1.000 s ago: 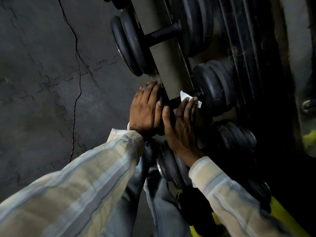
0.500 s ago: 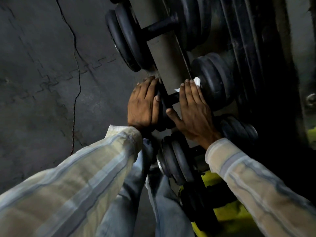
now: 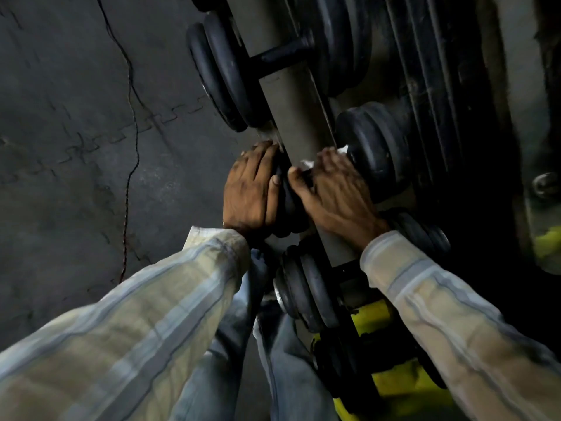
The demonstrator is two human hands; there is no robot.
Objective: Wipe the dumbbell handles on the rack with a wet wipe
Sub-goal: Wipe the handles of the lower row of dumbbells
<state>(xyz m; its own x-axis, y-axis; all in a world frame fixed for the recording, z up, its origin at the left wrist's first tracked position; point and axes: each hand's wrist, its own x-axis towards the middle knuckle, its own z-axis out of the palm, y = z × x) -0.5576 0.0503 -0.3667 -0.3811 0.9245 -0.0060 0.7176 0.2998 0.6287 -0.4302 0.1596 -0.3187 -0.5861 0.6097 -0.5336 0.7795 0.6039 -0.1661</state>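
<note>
Reaching forward from the near edge, two striped sleeves (image 3: 136, 314) are being extended over blue trousers (image 3: 273, 360) toward the dumbbell rack (image 3: 291, 95). Nearest the body, a black dumbbell (image 3: 306, 287) is being carried on the rack above a yellow frame part (image 3: 379, 387). Just beyond it, the left hand (image 3: 250, 191) is being laid over the outer weight plates (image 3: 288, 205) of the middle dumbbell, its fingers bent over the plates' top edge and its thumb lying flat against them. Beside it, the right hand (image 3: 331, 189) is being wrapped over that dumbbell's handle, which is hidden under the palm, and the white wet wipe (image 3: 306, 163) is being gripped beneath the curled fingers; small corners of it are being shown at the fingertips and near the thumb. The inner plates (image 3: 372, 147) of that dumbbell are being touched by the right fingertips. Farther up the rack, another dumbbell (image 3: 282, 54) is being held across the grey rail with its bare handle exposed. To the left, dark cracked floor mats (image 3: 76, 132) are being crossed by a thin cord (image 3: 133, 117).
</note>
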